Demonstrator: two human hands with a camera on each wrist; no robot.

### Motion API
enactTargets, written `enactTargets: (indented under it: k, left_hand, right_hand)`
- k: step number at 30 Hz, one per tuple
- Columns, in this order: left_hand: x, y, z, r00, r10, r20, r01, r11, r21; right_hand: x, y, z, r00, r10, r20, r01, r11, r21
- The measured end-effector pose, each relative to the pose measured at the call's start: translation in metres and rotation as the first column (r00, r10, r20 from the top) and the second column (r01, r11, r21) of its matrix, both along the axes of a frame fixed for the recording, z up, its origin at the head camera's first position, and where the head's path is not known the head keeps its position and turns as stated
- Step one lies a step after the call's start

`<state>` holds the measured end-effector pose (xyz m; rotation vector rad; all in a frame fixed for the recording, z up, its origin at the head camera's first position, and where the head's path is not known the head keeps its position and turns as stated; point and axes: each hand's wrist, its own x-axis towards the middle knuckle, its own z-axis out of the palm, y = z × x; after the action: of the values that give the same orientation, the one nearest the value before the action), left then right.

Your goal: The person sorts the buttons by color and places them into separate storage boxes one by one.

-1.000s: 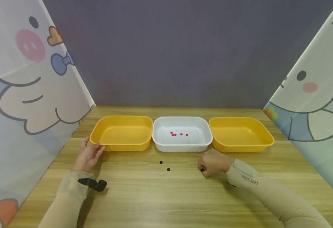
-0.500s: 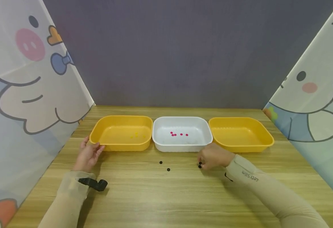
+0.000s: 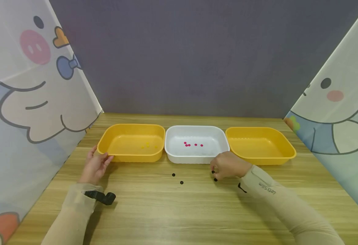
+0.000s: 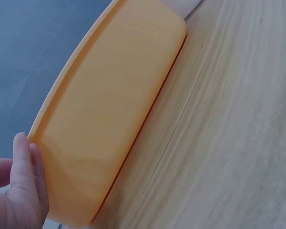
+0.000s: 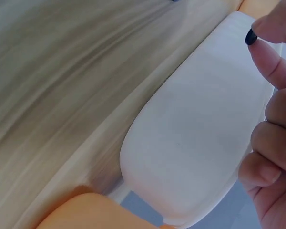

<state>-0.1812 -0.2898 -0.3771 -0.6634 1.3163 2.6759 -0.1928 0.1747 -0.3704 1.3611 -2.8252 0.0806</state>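
Observation:
My right hand (image 3: 230, 165) pinches a small round black button (image 5: 250, 36) between thumb and index finger, just in front of the white tray (image 3: 197, 159). Under that hand another black button (image 3: 215, 179) appears to lie on the table. Two more lie farther left, a black button (image 3: 173, 175) and a nearer black button (image 3: 181, 182). At the front left corner of the left yellow tray (image 3: 136, 158), my left hand (image 3: 94, 167) touches the rim with fairly straight fingers. In the left wrist view its fingers (image 4: 22, 160) rest against the tray's end.
The left yellow tray has several small yellow pieces (image 3: 147, 145) inside. Several pink-red pieces (image 3: 195, 145) lie in the white tray. A right yellow tray (image 3: 261, 160) stands beside it. A dark panel (image 3: 194, 61) rises behind the wooden table (image 3: 154, 211).
My right hand has moved slightly back toward the white tray, a black button lifting with it. Another black button has come into sight beneath the hand. My left hand keeps its place.

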Motion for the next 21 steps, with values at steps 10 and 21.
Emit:
enactTargets:
  k: [10, 21]
  left_hand:
    - [0.003, -0.001, -0.001, 1.0, -0.005, 0.006, 0.005, 1.0, -0.002]
    - [0.002, 0.004, 0.002, 1.0, -0.003, -0.029, 0.001, 0.997, -0.079]
  right_hand:
    - [-0.003, -0.004, 0.005, 1.0, -0.026, -0.015, 0.025, 0.999, -0.04]
    - [-0.008, 0.003, 0.027, 0.986, -0.061, -0.158, 0.038, 0.989, -0.146]
